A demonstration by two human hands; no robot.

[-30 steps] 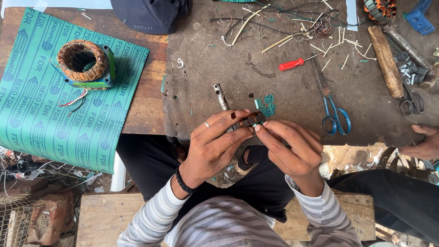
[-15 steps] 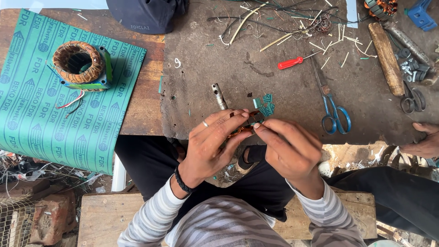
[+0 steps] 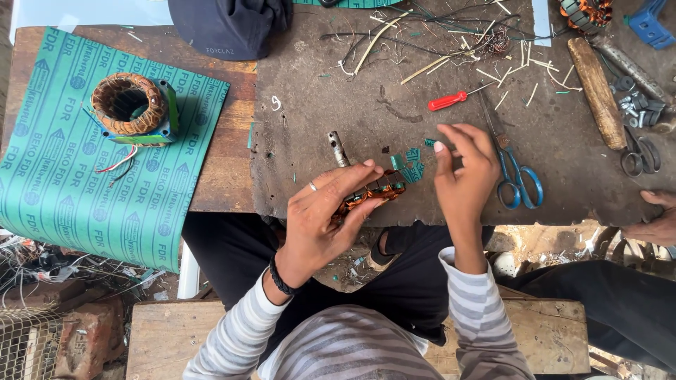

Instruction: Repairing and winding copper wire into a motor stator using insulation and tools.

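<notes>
My left hand (image 3: 325, 218) grips a small motor part wound with copper wire (image 3: 373, 190), held just above the near edge of the dark workbench mat (image 3: 310, 105). My right hand (image 3: 463, 172) is off the part, fingers spread, hovering over the mat beside small green scraps of insulation paper (image 3: 412, 163). It holds nothing. Blue-handled scissors (image 3: 517, 176) lie just right of that hand. A short metal shaft (image 3: 339, 148) lies on the mat above my left hand.
A copper-wound stator (image 3: 134, 105) sits on a green sheet (image 3: 63, 183) at left. A red screwdriver (image 3: 451, 100), wire clippings, a wooden handle (image 3: 597, 91), pliers (image 3: 639, 151) and bolts lie on the mat. Another person's hand (image 3: 651, 225) rests at the right edge.
My right hand has let go of the wound part and lifted up and to the right, fingers opening. My left hand keeps hold of the part.
</notes>
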